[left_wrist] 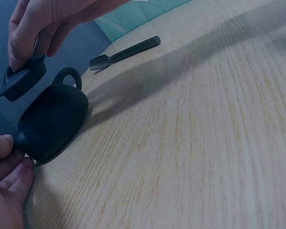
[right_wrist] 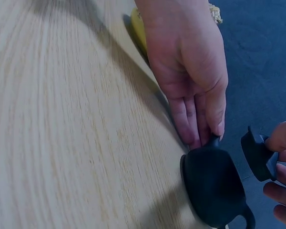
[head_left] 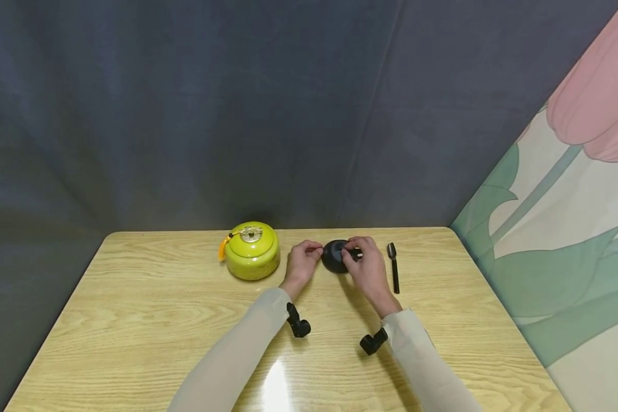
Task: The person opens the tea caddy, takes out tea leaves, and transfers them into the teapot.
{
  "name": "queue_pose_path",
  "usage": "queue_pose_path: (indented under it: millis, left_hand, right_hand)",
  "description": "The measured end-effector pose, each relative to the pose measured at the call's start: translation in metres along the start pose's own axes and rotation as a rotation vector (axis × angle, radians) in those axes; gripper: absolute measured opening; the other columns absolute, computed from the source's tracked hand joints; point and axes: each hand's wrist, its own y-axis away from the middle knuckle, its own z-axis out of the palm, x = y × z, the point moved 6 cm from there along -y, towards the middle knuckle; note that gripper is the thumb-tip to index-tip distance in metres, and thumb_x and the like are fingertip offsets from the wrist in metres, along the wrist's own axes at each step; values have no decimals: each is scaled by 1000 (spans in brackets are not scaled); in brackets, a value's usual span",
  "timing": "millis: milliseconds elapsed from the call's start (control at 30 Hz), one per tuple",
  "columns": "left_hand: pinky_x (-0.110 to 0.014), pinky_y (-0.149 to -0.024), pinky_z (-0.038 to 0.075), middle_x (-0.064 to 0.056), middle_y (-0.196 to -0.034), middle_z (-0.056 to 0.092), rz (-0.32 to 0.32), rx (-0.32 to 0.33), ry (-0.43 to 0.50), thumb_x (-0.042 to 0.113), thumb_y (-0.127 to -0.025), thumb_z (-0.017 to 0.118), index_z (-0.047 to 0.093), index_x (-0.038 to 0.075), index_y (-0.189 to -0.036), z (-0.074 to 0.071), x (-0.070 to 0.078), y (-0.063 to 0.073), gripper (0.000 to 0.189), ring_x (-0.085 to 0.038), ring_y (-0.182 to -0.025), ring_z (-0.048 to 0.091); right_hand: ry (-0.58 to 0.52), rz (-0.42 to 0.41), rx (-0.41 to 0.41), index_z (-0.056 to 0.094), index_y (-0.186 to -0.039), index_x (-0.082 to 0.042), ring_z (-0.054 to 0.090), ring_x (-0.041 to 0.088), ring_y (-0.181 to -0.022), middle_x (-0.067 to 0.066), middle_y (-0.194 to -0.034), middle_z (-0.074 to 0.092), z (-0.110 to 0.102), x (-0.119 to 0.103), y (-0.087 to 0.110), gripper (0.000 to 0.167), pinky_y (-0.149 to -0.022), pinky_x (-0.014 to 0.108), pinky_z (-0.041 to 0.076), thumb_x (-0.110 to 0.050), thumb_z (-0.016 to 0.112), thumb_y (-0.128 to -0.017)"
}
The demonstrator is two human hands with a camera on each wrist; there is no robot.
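And here's the small matte-black, rounded teapot (left_wrist: 55, 119), sitting on the pale wood-grain table (head_left: 134, 320) near its far edge, with both hands at work on it! The left hand (head_left: 301, 266) has thumb and fingers pinched on the short black spout (left_wrist: 20, 141), a neat hold from the side. Over the top, the right hand (head_left: 368, 269) grips the small round black lid (left_wrist: 26, 78) by its upper part, and there's daylight between lid and pot: the two are clearly apart! The looped black handle (left_wrist: 70, 71) points away from the left hand, nobody's fingers through it. Out to the left stands a glossy yellow-green, squat round jar (head_left: 254, 263), lidded, gold ornament on top, orange tassel (head_left: 222, 249) hanging at its side. To the right, just beyond the right hand, lies a slim black spoon-shaped scoop (head_left: 394, 269), bowl end toward the dark blue-grey curtain (head_left: 211, 114).
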Motion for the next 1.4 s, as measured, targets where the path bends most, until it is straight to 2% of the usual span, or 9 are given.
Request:
queue_pose_path:
  millis: [200, 567, 833, 1133, 1400]
  left_hand:
    - [-39, -93, 63, -16, -115, 80, 9, 2, -6, 10, -103, 70, 79, 3, -113, 0, 0, 0, 16, -29, -107, 76]
    - [-38, -92, 61, -15, -113, 80, -8, -7, -14, 12, -104, 69, 80, 4, -112, -2, 0, 1, 15, -27, -105, 74]
    - [-39, -92, 61, -15, -112, 80, -5, -4, -9, 12, -103, 70, 80, 4, -111, -3, 2, 2, 15, -28, -105, 75]
    - [-40, -94, 61, -15, -112, 80, 1, -6, -10, 12, -103, 70, 80, 4, -112, -2, 1, 2, 16, -28, -106, 75]
    - [-40, -94, 61, -15, -111, 80, -6, 5, -2, 12, -103, 71, 81, 5, -110, -3, 1, 1, 14, -28, -105, 74]
  right_hand:
    - [-4, -26, -6, 74, -107, 1, 66, 39, -123, 18, -131, 67, -4, -8, 8, 16, -109, 55, 54, -12, 75, -98]
    - [-15, -50, -23, 74, -105, -1, 67, 38, -123, 17, -129, 70, -8, -9, 30, 12, -107, 56, 56, -9, 77, -96]
    - [20, -70, -63, 74, -102, -4, 70, 34, -117, 14, -125, 72, -6, -10, 46, 9, -92, 51, 61, -7, 78, -95]
    - [60, -48, -99, 75, -98, -6, 72, 29, -110, 11, -121, 73, -2, -6, 59, 8, -86, 40, 60, -5, 80, -93]
    - [84, -43, -131, 75, -96, -5, 72, 26, -106, 11, -119, 73, 1, 0, 66, 8, -81, 37, 60, -7, 81, -92]
